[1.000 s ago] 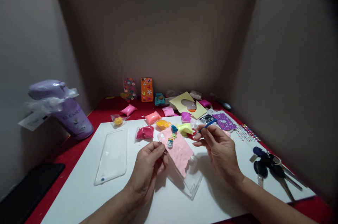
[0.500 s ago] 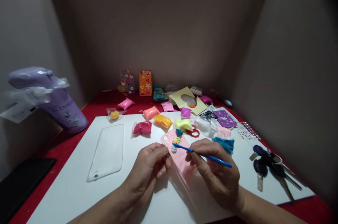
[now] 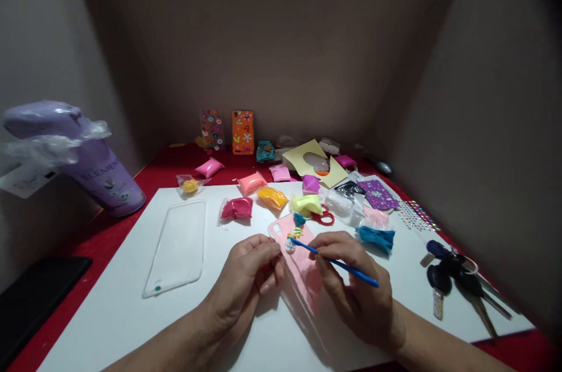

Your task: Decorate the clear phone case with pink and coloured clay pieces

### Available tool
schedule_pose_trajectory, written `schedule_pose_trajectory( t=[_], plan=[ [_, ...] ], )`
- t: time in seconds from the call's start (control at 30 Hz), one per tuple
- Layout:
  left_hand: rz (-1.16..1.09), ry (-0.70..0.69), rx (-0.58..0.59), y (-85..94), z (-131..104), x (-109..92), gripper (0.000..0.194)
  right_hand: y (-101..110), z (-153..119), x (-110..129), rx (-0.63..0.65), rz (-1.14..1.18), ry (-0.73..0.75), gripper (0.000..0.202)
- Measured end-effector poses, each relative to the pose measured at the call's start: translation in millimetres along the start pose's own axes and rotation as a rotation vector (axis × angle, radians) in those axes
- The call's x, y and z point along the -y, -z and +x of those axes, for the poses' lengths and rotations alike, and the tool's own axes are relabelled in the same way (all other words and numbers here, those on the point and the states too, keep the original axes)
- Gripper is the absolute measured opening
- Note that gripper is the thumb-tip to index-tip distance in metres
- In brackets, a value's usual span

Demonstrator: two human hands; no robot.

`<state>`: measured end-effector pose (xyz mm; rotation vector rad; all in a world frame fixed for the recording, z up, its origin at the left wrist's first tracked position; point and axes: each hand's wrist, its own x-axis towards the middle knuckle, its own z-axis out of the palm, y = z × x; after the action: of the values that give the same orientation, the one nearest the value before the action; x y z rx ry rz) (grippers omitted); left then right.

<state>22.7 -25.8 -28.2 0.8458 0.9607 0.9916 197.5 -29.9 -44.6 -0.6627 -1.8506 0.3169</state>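
Observation:
A clear phone case (image 3: 302,284), partly covered with pink clay, is tilted up between my hands. My left hand (image 3: 252,269) pinches its left edge. In my right hand (image 3: 357,290) is a blue modelling tool (image 3: 346,267), held like a pen. Its tip touches a small white clay piece (image 3: 290,245) on the case. Just above that piece sit a yellow striped shape (image 3: 297,233) and a teal clay piece (image 3: 299,219). My right fingers hide part of the case's right side.
Clay packets, including a yellow one (image 3: 307,204) and a crimson one (image 3: 237,209), lie behind the case. Red scissors (image 3: 325,218) lie near them. A clear case (image 3: 175,249) lies left, keys (image 3: 456,275) right. A purple tumbler (image 3: 108,179) stands far left.
The view has shifted slightly. My right hand and the blue tool have moved a little, with the tip still at the white piece. My left hand keeps its hold.

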Motion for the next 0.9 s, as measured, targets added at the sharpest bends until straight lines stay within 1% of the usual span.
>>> schedule_pose_trajectory(
  t=[0.23,0.47,0.67,0.8,0.9],
  plan=[
    [-0.013,0.009,-0.007,-2.0,0.0,-1.1,0.021,-0.8,-1.2,-1.9,0.034,0.005,-0.010,0.036],
    [-0.050,0.036,-0.003,0.6,1.6,1.3,0.018,-2.0,-0.9,-3.2,0.041,0.005,-0.001,0.035],
    [-0.040,0.022,0.001,0.1,0.8,0.6,0.017,-1.7,-0.4,-3.6,0.027,0.012,0.039,0.034],
    [-0.036,0.025,0.008,0.6,1.0,1.2,0.017,-1.8,0.1,-3.8,0.043,0.012,0.046,0.033],
    [-0.032,0.040,-0.011,0.5,0.8,1.1,0.016,-1.7,1.4,-2.6,0.045,0.007,0.057,0.032]
  ],
)
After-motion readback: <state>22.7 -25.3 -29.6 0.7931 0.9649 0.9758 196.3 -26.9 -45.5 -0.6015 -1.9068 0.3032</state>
